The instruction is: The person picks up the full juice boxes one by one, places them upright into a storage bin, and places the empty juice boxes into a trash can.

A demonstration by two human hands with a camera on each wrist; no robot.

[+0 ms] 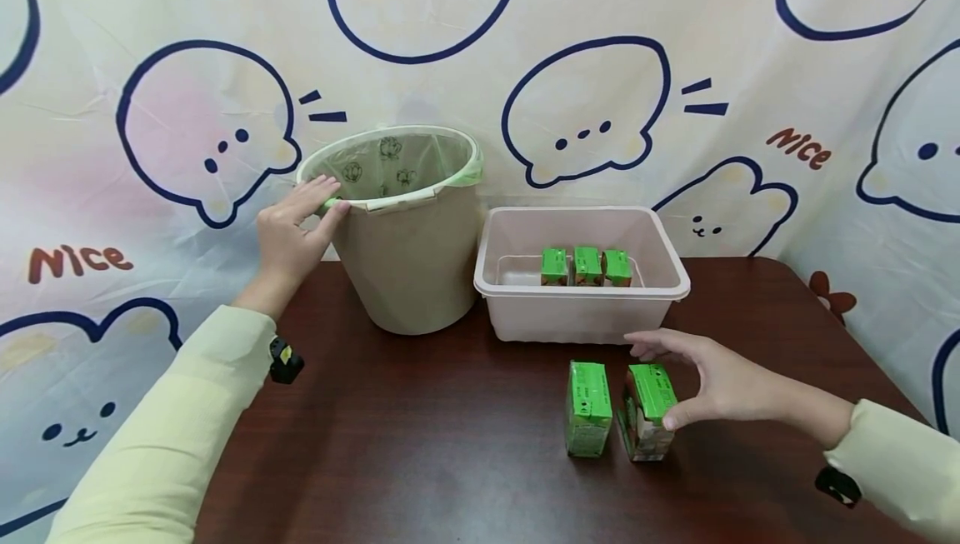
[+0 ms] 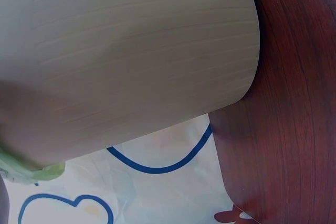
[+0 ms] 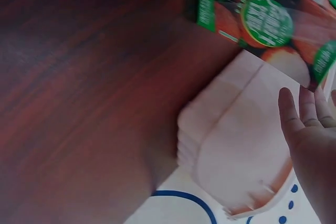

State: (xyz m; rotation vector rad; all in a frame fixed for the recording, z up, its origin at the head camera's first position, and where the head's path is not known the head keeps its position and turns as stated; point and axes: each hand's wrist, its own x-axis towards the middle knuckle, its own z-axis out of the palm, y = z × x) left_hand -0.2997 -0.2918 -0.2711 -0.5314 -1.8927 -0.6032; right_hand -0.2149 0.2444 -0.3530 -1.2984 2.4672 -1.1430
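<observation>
My left hand (image 1: 292,232) holds the near left rim of a beige trash bin (image 1: 412,261), fingers over the edge and thumb outside. A pale green liner (image 1: 375,165) lines the bin. In the left wrist view the bin's side (image 2: 147,51) fills much of the frame and the hand is hidden. My right hand (image 1: 720,377) is spread around the right-hand green-topped carton (image 1: 651,411), thumb right at its near edge, fingers extended behind it. Straight fingers (image 3: 310,111) show beside the carton's fruit-printed side (image 3: 262,19) in the right wrist view. A second green-topped carton (image 1: 588,409) stands to its left.
A pale pink plastic tub (image 1: 577,315) stands behind the two cartons, beside the bin. Several similar green-topped boxes (image 1: 587,265) stand in a row inside it. The dark wooden table (image 1: 420,444) meets a cartoon-printed curtain (image 1: 420,86) at the back.
</observation>
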